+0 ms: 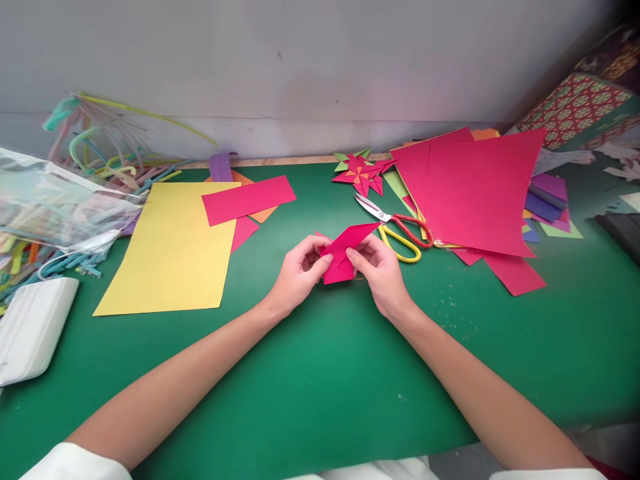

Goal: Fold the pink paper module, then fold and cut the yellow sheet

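Observation:
A folded piece of red paper [344, 257] is held up between my two hands, over the middle of the green table. My left hand [303, 270] pinches its left side, thumb on top and fingers behind. On the right side, my right hand [379, 270] grips it the same way, with the fingertips partly hidden behind the paper. Just beyond my right hand lie scissors [383, 217] with one red and one yellow handle, blades apart. Folded paper stars [361, 175] in red, orange and green rest farther back, near the wall.
A yellow sheet [175, 253] and a red strip [250, 200] lie to the left. Large red sheets [470, 193] are stacked at the right, above coloured scraps. Pipe cleaners, a clear plastic bag [55, 200] and a white device [37, 330] crowd the left side of the green table [300, 393].

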Demonstrator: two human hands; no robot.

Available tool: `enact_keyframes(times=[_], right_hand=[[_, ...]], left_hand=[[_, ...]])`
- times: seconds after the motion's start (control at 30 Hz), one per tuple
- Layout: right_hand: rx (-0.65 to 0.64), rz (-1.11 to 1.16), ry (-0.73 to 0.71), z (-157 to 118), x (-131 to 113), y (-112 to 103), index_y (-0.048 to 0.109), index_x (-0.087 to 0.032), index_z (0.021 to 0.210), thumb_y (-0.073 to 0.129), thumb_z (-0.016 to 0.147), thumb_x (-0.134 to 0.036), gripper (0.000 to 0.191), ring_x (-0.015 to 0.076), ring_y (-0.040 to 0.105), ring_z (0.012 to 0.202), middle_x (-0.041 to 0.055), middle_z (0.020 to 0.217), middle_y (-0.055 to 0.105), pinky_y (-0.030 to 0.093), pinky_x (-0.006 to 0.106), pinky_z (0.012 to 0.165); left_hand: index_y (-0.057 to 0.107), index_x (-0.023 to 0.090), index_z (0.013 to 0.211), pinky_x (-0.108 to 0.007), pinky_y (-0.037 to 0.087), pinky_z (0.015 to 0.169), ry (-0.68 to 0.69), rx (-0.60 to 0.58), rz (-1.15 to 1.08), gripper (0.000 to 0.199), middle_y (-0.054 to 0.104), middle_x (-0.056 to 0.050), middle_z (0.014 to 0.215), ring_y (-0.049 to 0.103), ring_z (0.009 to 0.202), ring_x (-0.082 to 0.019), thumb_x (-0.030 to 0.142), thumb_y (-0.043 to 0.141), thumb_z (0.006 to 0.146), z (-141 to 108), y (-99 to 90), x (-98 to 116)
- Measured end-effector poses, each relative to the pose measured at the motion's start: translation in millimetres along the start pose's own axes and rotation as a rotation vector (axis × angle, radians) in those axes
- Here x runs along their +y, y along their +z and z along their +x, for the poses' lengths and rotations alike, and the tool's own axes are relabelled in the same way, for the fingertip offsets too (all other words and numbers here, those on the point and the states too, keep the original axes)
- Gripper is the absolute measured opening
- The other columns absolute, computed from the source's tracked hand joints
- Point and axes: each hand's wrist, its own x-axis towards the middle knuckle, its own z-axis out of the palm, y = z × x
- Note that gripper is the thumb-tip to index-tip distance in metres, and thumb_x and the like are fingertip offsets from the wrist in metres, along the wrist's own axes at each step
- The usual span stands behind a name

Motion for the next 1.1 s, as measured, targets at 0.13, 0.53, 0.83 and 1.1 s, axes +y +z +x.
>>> enact_keyframes(times=[0.13, 0.53, 0.83, 1.1], right_hand=[[0.037, 0.021, 0.030, 2.0, -1.3, -3.8, 0.070, -0.023, 0.091, 0.081, 0.087, -0.038, 0.019, 0.0154, 0.057, 0.067, 0.0001, 0.083, 0.068, 0.047, 0.026, 0.055], [0.044, -0.006, -0.014, 2.1, -0.2, -1.5, 0.070, -0.024, 0.105, 0.083, 0.085, -0.036, 0.026, 0.0223, 0.069, 0.094, 0.0035, 0.102, 0.075, 0.055, 0.036, 0.089], [0.081, 0.024, -0.027, 2.7, -0.4, -1.7, 0.070, -0.025, 0.108, 0.081, 0.086, -0.034, 0.026, 0.0239, 0.069, 0.100, 0.0046, 0.105, 0.075, 0.056, 0.037, 0.091], [0.135, 0.031, -0.014, 5.2, -9.0, -8.4, 0.072, -0.021, 0.091, 0.083, 0.084, -0.033, 0.017, 0.0119, 0.051, 0.063, -0.0008, 0.078, 0.065, 0.040, 0.022, 0.048]], left_hand=[[0.062, 0.022, 0.123, -0.022, 0.048, 0.061, 0.009, 0.002, -0.013, 0.030, 0.065, -0.004, 0.096, 0.058, 0.076, -0.013, 0.034, 0.071, 0.096, -0.9, 0.9, -2.7], [0.046, 0.027, 0.146, -0.022, 0.050, 0.060, 0.000, 0.012, -0.025, 0.057, 0.062, 0.000, 0.085, 0.059, 0.069, -0.013, 0.036, 0.071, 0.096, -2.3, 2.8, -4.2], [0.039, 0.025, 0.154, -0.025, 0.053, 0.070, -0.062, 0.064, 0.012, 0.071, 0.068, 0.001, 0.083, 0.064, 0.072, -0.014, 0.035, 0.075, 0.093, -1.6, 2.8, -4.2], [0.056, 0.024, 0.135, -0.026, 0.050, 0.070, -0.051, 0.028, 0.030, 0.043, 0.065, 0.001, 0.080, 0.061, 0.072, -0.014, 0.033, 0.071, 0.096, -2.9, 2.0, -2.5]])
